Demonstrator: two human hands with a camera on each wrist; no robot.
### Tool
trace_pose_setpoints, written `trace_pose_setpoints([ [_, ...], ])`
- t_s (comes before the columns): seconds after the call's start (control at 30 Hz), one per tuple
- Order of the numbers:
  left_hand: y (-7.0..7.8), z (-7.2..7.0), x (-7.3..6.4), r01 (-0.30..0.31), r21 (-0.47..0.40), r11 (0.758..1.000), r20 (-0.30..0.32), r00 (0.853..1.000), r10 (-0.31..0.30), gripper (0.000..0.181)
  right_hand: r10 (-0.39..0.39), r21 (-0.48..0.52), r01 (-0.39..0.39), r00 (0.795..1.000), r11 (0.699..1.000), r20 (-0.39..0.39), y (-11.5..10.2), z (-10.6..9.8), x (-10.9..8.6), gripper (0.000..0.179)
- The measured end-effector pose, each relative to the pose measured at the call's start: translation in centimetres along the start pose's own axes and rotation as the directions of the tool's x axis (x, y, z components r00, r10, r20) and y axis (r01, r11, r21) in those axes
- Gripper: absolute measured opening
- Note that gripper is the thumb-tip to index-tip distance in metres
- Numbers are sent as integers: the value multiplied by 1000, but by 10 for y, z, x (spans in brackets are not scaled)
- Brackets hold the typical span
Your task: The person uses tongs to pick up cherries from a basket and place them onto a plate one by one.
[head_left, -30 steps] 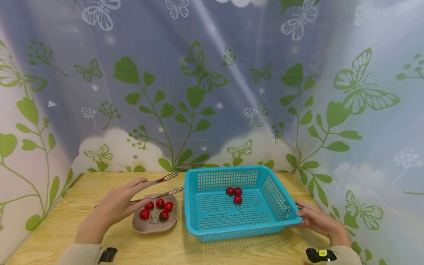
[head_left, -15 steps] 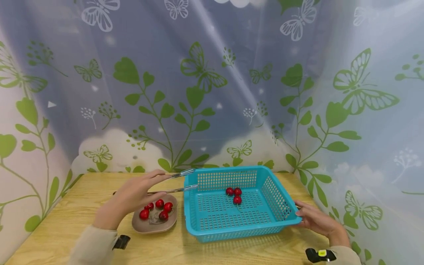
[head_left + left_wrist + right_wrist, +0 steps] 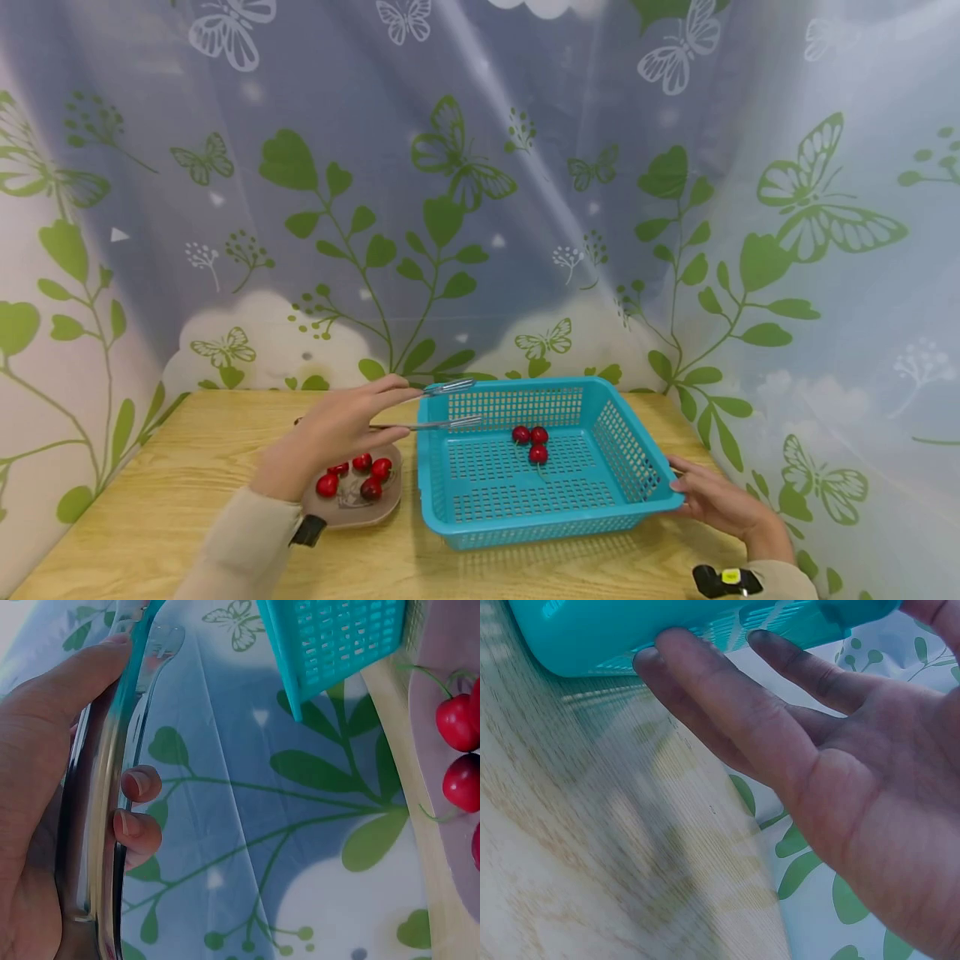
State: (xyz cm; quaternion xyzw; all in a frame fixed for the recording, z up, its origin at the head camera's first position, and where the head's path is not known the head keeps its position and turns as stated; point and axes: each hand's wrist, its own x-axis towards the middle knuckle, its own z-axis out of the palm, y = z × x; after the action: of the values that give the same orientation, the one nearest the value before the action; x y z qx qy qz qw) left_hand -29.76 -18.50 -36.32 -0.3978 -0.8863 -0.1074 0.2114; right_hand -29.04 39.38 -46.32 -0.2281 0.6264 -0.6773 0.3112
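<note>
One wood-grain tabletop (image 3: 202,433), backed by a butterfly-and-leaf-print curtain (image 3: 480,275). On it: turquoise perforated basket (image 3: 551,518), three cherries (image 3: 537,454) inside, right hand (image 3: 716,497) gripping its right rim; brownish dish (image 3: 360,520). Left hand (image 3: 337,429) grips metal tongs (image 3: 461,422), tips over basket.

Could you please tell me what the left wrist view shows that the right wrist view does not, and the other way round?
Only the left wrist view shows the left hand gripping metal tongs, and part of a plate with red cherries.

Only the right wrist view shows the right hand, at the outside of the blue basket.

Both show part of that basket, the wooden table and the leaf-printed sheet.
</note>
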Motion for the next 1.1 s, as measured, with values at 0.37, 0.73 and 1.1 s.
trace_pose_setpoints([
  [0.37,7,7,20,-35,-34,999,44,998,36,50,24,-30,-25,999,999,-32,-1,0,2,80],
  [0.73,17,11,37,-13,-47,999,107,994,18,47,26,-6,-27,999,1000,-35,-2,3,1,81],
  [1.1,21,17,55,-17,-60,998,136,990,25,47,-2,11,2,1000,1000,-5,0,1,-1,75],
])
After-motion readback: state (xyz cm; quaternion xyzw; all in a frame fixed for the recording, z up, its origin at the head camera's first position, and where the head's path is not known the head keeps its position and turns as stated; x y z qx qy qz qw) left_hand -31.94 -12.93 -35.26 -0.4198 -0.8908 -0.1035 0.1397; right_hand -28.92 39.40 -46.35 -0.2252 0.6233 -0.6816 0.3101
